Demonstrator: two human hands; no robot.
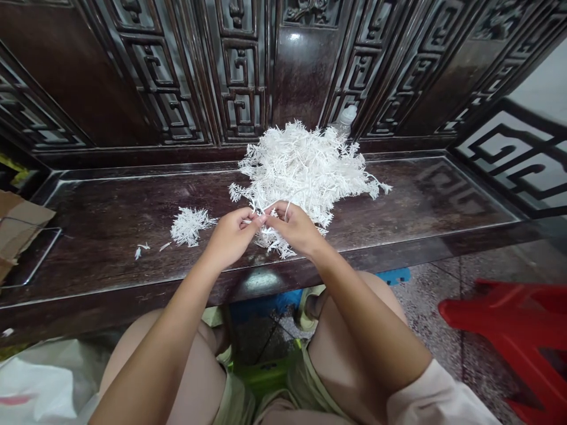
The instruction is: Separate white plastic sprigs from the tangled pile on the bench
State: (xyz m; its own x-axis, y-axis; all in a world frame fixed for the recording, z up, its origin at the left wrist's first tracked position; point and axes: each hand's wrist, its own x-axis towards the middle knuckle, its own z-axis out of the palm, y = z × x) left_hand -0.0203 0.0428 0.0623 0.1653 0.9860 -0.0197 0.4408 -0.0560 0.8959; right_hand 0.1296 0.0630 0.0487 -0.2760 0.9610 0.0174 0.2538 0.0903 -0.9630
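On a long dark wooden bench (411, 215), as the head camera is showing it, a left hand (234, 235) and a right hand (297, 229) are working close together near the front edge. Their fingertips are meeting, and both hands are pinching a thin white strand (262, 208) between thumb and fingers; the exact grip is partly hidden by the fingers. That strand is sitting right in front of a big pile (305, 162) of white, frayed-looking pieces, which is spreading beyond the hands toward the backrest (301, 77). White tufts (278, 243) are lying just below the right hand.

To the left of the left hand, a small heap (189, 226) of similar white bits is resting on the wood, with a few loose scraps (138, 253) lying near it. Behind the big pile, a clear bottle (344, 121) with a white cap is standing partly covered. Cardboard (22, 221) is lying at the far left of the bench, and a red stool (514, 319) is standing on the floor at the right.
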